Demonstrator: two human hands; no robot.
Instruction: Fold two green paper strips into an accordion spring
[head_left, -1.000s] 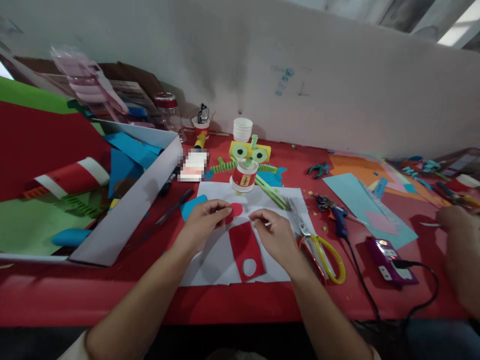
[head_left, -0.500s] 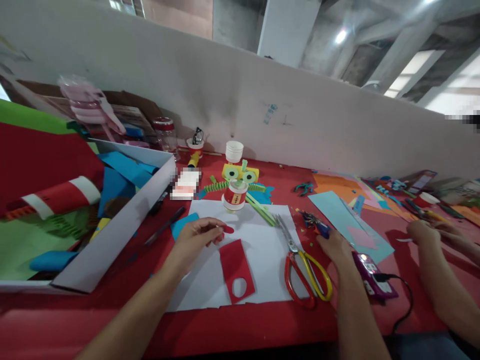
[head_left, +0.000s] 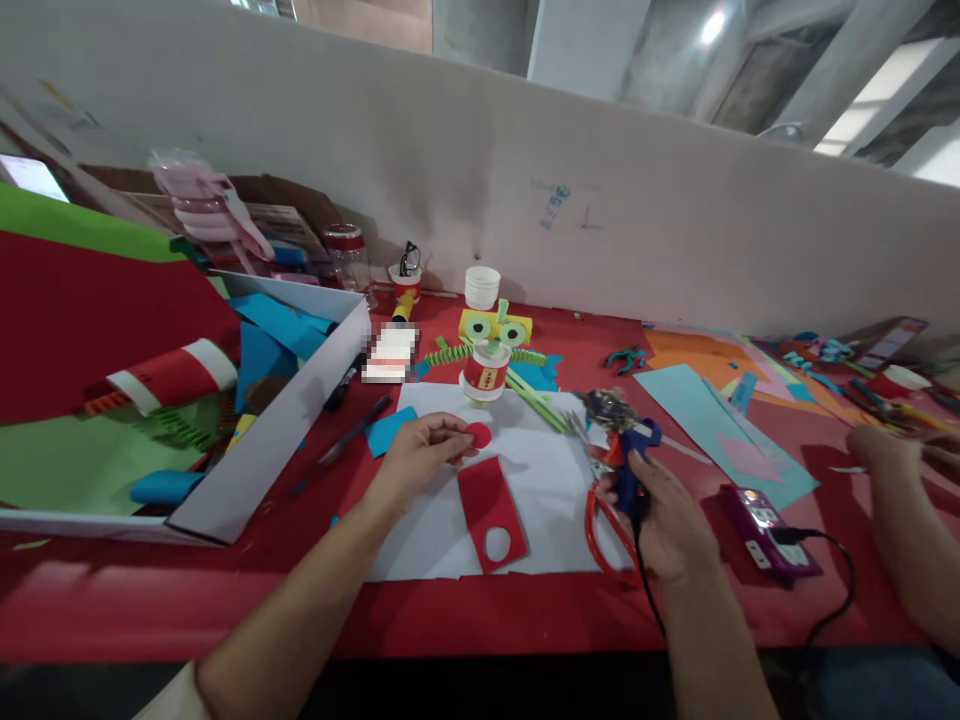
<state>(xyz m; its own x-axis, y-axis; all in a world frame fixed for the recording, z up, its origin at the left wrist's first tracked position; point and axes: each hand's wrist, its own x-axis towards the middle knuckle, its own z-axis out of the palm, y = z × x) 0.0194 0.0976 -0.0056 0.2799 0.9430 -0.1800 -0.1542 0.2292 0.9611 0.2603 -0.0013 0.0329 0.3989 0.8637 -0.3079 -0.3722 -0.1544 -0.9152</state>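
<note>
Between the fingertips of my left hand (head_left: 427, 448) is a small red paper circle (head_left: 479, 435). It is held above a white sheet (head_left: 420, 530). Just below lies a red paper strip (head_left: 484, 500) with a round hole cut in it. My right hand (head_left: 671, 515) is wrapped round a blue glue gun (head_left: 634, 465) with a dark cord, its nozzle end pointing up and left. Under the gun, partly hidden, lie scissors (head_left: 596, 530) with a red handle showing. A red-and-white paper cup (head_left: 484, 375) stands ahead, before a yellow piece with two eyes (head_left: 495, 328).
On the left is a white box (head_left: 277, 430) of coloured paper pieces. A purple power box (head_left: 772, 535) with a cable sits to the right, near light-blue paper (head_left: 720, 430). Another person's hand (head_left: 885, 450) is at the far right. Pliers (head_left: 625, 358) lie farther back.
My right hand has lifted the glue gun off the table and brought it left over the scissors. My left hand still holds the red circle, now turned flatter to view.
</note>
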